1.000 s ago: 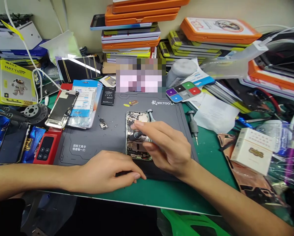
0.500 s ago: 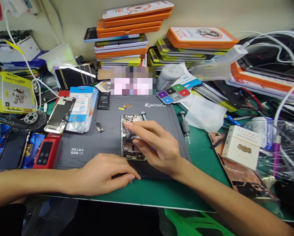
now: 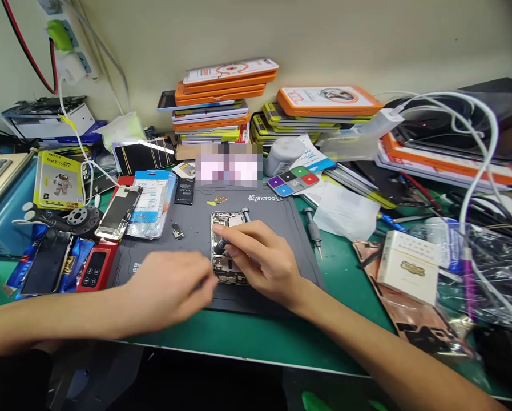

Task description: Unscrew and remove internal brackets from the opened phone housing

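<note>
An opened phone point(image 3: 230, 278) lies upright on the dark grey mat point(image 3: 153, 285), its inner parts showing. Over it, my right hand point(image 3: 262, 257) pinches a dark screwdriver point(image 3: 222, 244) whose tip is hidden. My left hand point(image 3: 170, 291), blurred by motion, hovers at the phone's lower left; whether its curled fingers hold anything is unclear. A small dark part point(image 3: 177, 231), a black battery point(image 3: 184, 191) and a small gold piece point(image 3: 221, 200) lie on the mat left of and above the phone.
A second screwdriver point(image 3: 313, 228) lies at the mat's right edge. On the left are a detached screen point(image 3: 121, 212) and a red device point(image 3: 96, 268). A white box point(image 3: 410, 267) sits on the right; orange cases point(image 3: 328, 100) are stacked behind.
The view has tilted up and shifted. My left hand has lifted from the mat's front edge, and its fingers have curled in. My right hand stays over the phone with the screwdriver.
</note>
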`<state>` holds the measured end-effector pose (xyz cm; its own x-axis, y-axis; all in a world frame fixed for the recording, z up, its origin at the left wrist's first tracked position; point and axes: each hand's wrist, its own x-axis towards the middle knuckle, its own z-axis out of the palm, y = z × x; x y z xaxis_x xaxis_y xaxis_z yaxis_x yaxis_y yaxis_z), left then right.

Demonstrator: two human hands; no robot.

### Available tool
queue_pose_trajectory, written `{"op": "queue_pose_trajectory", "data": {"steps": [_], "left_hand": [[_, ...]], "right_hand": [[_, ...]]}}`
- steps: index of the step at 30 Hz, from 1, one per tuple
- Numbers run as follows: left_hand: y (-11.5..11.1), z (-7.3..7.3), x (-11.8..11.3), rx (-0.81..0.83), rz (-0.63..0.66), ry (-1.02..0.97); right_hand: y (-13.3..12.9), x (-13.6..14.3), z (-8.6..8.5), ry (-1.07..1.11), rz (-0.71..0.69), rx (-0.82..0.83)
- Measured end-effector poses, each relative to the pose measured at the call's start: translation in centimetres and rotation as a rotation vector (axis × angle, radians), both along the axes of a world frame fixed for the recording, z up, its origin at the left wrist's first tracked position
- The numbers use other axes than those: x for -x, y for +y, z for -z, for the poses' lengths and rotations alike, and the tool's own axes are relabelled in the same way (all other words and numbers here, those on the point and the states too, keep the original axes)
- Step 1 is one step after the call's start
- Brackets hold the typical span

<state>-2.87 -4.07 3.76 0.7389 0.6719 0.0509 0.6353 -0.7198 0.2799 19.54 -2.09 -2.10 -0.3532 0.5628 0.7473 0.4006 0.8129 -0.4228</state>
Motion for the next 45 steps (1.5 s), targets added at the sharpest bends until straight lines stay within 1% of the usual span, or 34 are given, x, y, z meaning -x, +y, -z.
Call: {"op": "queue_pose_trajectory", "data": {"steps": [1, 2, 3, 5, 8, 13, 18, 23, 28, 38, 45], "left_hand": [[0.9, 0.1, 0.3, -0.136, -0.057, 0.057], [1.9, 0.3, 0.6, -0.222, -0.104, 0.123], [2.8, 0.5, 0.8, -0.26, -0.119, 0.172], [4.4, 0.8, 1.3, -0.282, -0.121, 0.206], [5.5, 1.4, 1.7, -0.338, -0.077, 0.265], [5.6, 2.2, 1.7, -0.404, -0.048, 0.289], [6.1, 2.6, 1.9, -0.444, -0.027, 0.261], [6.1, 3.0, 2.0, -0.429, 0.013, 0.2], [6.1, 3.4, 2.0, -0.398, 0.039, 0.198], [6.4, 3.3, 2.0, -0.423, 0.044, 0.215], [6.7, 3.1, 2.0, -0.428, 0.027, 0.171]], "right_hand": [[0.0, 0.0, 0.0, -0.008, 0.012, -0.005], [0.0, 0.0, 0.0, -0.017, 0.021, -0.01], [0.0, 0.0, 0.0, -0.026, 0.025, -0.017], [0.0, 0.0, 0.0, -0.041, 0.028, -0.045], [0.0, 0.1, 0.1, -0.06, 0.024, -0.086], [0.0, 0.0, 0.2, -0.062, 0.028, -0.101], [0.0, -0.1, 0.3, -0.056, 0.018, -0.081], [0.1, -0.1, 0.3, -0.047, 0.013, -0.056], [0.1, 0.0, 0.5, -0.052, 0.003, -0.072], [0.1, 0.0, 0.4, -0.048, 0.013, -0.057], [0.0, 0.0, 0.4, -0.048, 0.01, -0.044]]}}
